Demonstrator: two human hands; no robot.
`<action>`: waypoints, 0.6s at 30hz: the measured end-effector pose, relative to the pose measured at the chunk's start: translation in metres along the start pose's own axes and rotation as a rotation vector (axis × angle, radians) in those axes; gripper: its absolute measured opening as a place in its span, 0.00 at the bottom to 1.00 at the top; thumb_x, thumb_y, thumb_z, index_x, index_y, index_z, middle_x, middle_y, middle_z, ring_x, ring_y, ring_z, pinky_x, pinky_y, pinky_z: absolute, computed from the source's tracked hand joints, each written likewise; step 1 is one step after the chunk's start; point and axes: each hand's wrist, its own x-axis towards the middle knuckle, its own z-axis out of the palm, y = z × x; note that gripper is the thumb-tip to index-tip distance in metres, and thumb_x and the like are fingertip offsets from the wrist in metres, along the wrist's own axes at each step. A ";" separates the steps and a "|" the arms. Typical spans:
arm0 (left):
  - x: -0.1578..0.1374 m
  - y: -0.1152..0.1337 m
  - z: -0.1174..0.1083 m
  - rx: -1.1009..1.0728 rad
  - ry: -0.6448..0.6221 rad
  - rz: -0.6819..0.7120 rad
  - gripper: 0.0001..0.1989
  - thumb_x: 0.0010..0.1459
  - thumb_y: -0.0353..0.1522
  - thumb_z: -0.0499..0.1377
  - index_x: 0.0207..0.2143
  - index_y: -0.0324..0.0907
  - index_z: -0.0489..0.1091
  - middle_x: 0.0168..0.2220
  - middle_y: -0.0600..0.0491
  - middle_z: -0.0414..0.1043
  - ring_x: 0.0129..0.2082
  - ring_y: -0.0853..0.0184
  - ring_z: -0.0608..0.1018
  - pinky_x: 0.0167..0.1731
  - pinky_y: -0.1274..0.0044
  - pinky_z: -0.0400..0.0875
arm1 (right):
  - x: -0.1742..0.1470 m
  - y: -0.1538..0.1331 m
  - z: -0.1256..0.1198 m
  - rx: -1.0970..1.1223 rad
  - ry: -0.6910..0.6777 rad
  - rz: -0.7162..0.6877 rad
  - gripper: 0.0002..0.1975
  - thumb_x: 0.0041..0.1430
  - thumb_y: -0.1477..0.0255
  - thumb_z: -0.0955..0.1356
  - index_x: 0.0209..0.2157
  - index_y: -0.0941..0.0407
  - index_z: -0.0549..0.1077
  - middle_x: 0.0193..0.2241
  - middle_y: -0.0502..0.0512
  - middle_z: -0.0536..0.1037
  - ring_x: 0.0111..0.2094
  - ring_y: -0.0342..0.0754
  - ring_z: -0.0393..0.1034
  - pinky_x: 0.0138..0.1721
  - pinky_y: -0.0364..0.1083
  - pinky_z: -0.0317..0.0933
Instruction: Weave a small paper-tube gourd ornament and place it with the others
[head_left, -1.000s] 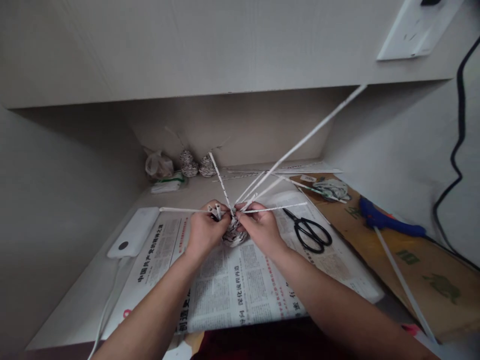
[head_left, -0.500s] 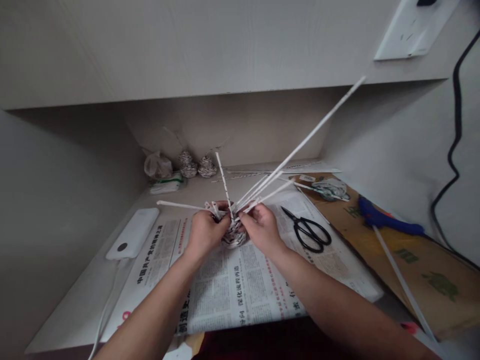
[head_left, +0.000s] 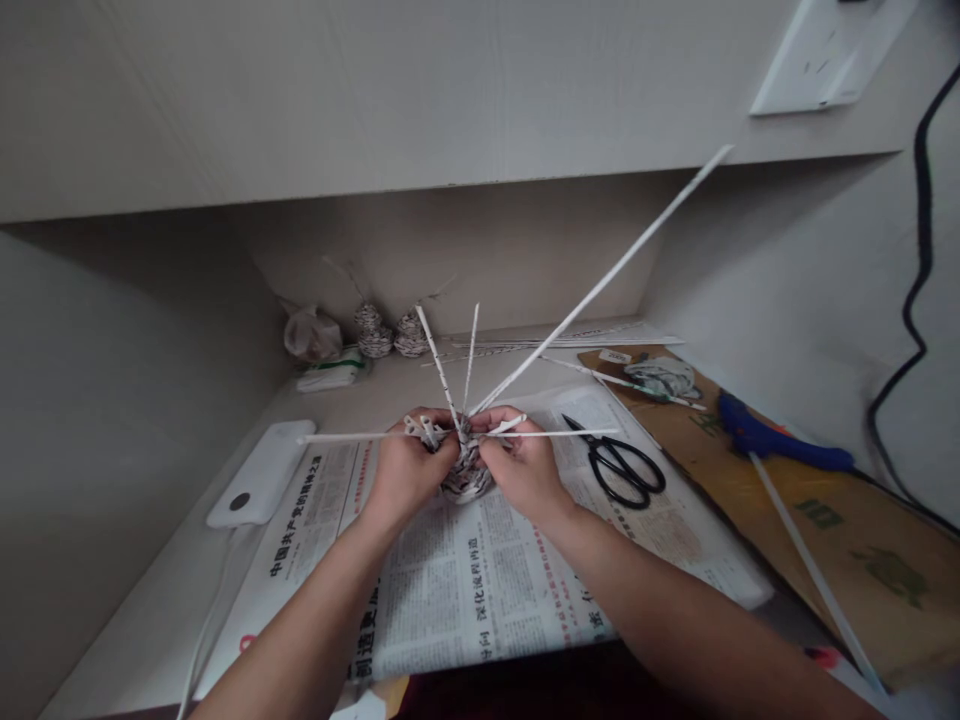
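Observation:
A small round piece woven from rolled newspaper [head_left: 466, 482] is held just above the newspaper sheet [head_left: 442, 590]. My left hand [head_left: 412, 460] wraps round its left side, thumb on the front. On the right, my right hand [head_left: 525, 462] pinches the weave near its top. Several paper tubes stick out of the piece: a long white tube [head_left: 615, 268] slants up to the right, a printed tube [head_left: 437, 360] stands up leaning left, and others lie nearly flat to each side. Both hands' far fingers are partly hidden behind the weave.
Black-handled scissors [head_left: 622, 468] lie to the right of my hands. A blue glue gun [head_left: 776, 440] rests on brown cardboard [head_left: 847, 530]. At the back left stand two woven gourd shapes [head_left: 373, 332] and a plastic bag [head_left: 311, 335]. A white power bank [head_left: 262, 475] sits left.
The tubes on the right have spread apart: one now stands upright behind the piece and one lies nearly level to the right. My hands stay on the weave.

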 end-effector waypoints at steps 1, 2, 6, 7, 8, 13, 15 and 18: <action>0.000 0.001 0.000 -0.009 -0.005 -0.002 0.11 0.50 0.27 0.57 0.35 0.39 0.76 0.34 0.51 0.78 0.35 0.64 0.78 0.37 0.76 0.70 | 0.000 0.001 0.000 -0.008 0.001 -0.002 0.08 0.52 0.74 0.67 0.36 0.55 0.73 0.32 0.51 0.77 0.30 0.44 0.72 0.32 0.42 0.66; 0.000 0.001 0.000 -0.016 -0.010 -0.004 0.10 0.50 0.27 0.57 0.35 0.39 0.76 0.34 0.51 0.78 0.34 0.65 0.77 0.37 0.75 0.70 | 0.000 0.002 0.000 -0.025 0.004 -0.007 0.08 0.52 0.73 0.67 0.36 0.55 0.74 0.33 0.51 0.78 0.30 0.44 0.72 0.32 0.42 0.66; -0.001 -0.002 0.000 -0.034 -0.026 0.019 0.10 0.51 0.27 0.57 0.36 0.39 0.75 0.34 0.51 0.77 0.35 0.64 0.77 0.39 0.74 0.69 | -0.001 0.004 -0.001 -0.141 -0.004 -0.055 0.08 0.55 0.72 0.67 0.38 0.54 0.74 0.32 0.52 0.78 0.31 0.45 0.73 0.32 0.43 0.66; -0.001 -0.003 0.000 -0.038 -0.030 0.027 0.10 0.51 0.27 0.57 0.36 0.39 0.75 0.35 0.51 0.77 0.35 0.64 0.77 0.39 0.74 0.69 | -0.002 0.004 -0.001 -0.160 -0.006 -0.073 0.08 0.55 0.73 0.67 0.38 0.54 0.73 0.32 0.52 0.78 0.31 0.45 0.73 0.32 0.43 0.66; -0.001 -0.004 0.000 -0.039 -0.032 0.030 0.10 0.51 0.27 0.57 0.36 0.39 0.74 0.34 0.51 0.77 0.35 0.64 0.77 0.39 0.74 0.69 | -0.003 0.004 -0.001 -0.171 -0.007 -0.096 0.08 0.55 0.74 0.66 0.37 0.54 0.73 0.32 0.51 0.78 0.31 0.45 0.73 0.33 0.43 0.66; -0.003 -0.002 -0.002 -0.033 0.035 0.041 0.08 0.52 0.27 0.57 0.36 0.41 0.74 0.33 0.52 0.77 0.34 0.65 0.77 0.37 0.75 0.70 | -0.008 -0.006 0.000 -0.216 -0.008 -0.258 0.08 0.55 0.77 0.66 0.37 0.54 0.74 0.33 0.52 0.78 0.33 0.45 0.73 0.35 0.43 0.67; -0.004 0.001 -0.004 -0.020 0.103 0.098 0.08 0.53 0.27 0.57 0.36 0.42 0.73 0.33 0.53 0.76 0.35 0.66 0.77 0.37 0.75 0.70 | -0.008 -0.010 0.000 -0.213 0.015 -0.291 0.09 0.55 0.76 0.67 0.39 0.54 0.74 0.36 0.53 0.78 0.35 0.46 0.73 0.37 0.44 0.67; -0.007 0.007 -0.005 0.050 0.225 0.220 0.06 0.54 0.27 0.58 0.35 0.42 0.73 0.35 0.53 0.75 0.38 0.66 0.76 0.42 0.75 0.69 | -0.008 -0.012 0.001 -0.126 0.058 -0.255 0.09 0.55 0.74 0.68 0.40 0.54 0.72 0.37 0.54 0.78 0.36 0.47 0.74 0.38 0.45 0.68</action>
